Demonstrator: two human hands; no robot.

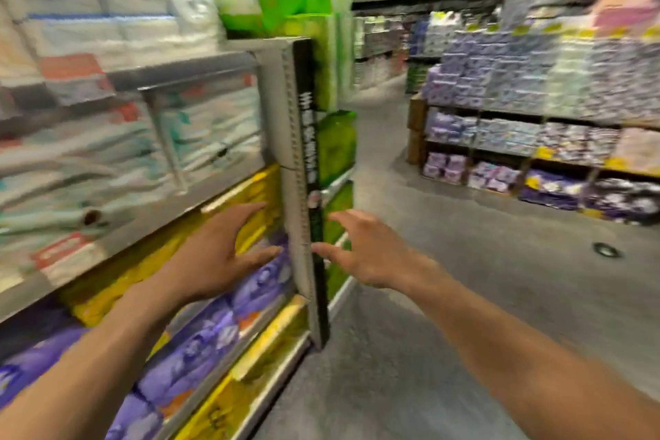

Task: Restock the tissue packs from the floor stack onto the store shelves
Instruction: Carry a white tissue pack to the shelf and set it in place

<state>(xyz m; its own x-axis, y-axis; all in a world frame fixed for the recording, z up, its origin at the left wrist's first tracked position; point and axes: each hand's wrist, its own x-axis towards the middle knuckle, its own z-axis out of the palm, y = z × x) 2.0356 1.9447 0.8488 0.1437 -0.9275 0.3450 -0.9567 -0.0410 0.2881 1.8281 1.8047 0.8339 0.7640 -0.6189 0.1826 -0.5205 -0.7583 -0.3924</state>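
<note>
Right now both hands are empty. Our left hand [214, 255] has fingers spread in front of the purple packs [200, 343] on a lower tier. Our right hand [362, 255] is spread too, just past the steel upright [298, 168] at the end of the shelf unit [143, 230]. The floor stack isn't in view, so we can't say where the next tissue pack is.

Risks, as we judge them:
- Hands sit either side of the upright, so a quick reach could rap knuckles or fingertips on its edge.
- View is smeared & labels are unreadable, so a pack could land w/ the wrong product. Purple, yellow packs [257, 189] and green packs [335, 146] sit close together.
- Tiers look full already. Forcing one more in could push a neighbour off the front lip.
- Film wrap is prob. slick, so a one-hand grab may slip.

Surroundings: white packs [107, 28] fill the upper tiers. The grey floor [464, 296] looks smooth, w/ a small round fitting [606, 249] set in it. That's a possible toe-catch when we're carrying a load. Across the aisle, the opposite shelves [535, 111] hold blue, purple & pink packs.
</note>
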